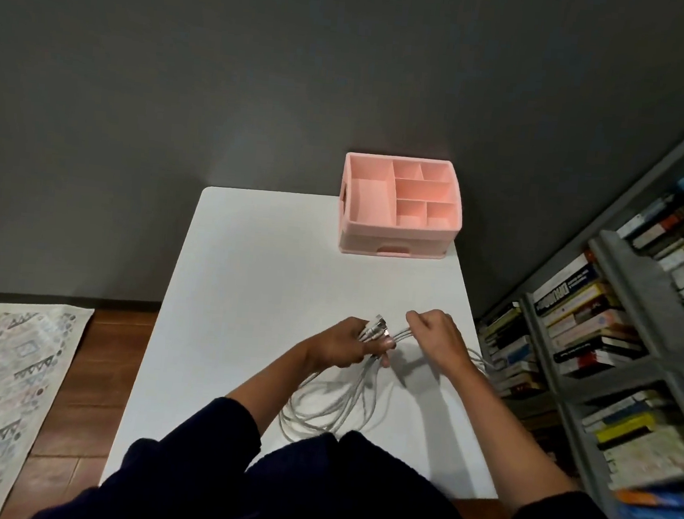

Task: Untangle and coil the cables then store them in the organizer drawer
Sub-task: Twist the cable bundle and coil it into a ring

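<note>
Cables (332,403) lie looped on the table (248,276); left hand (345,344) grips their plug ends, right hand (435,338) pinches strands.

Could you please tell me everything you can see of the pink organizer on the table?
The pink plastic organizer is a matte rectangular box standing upright on the far right corner of the white table. Its open top is divided into one large compartment on the left and five smaller ones on the right. Below, a shut drawer with a recessed pull faces the person; the left side has a handle cutout. Nothing else touches it.
</note>
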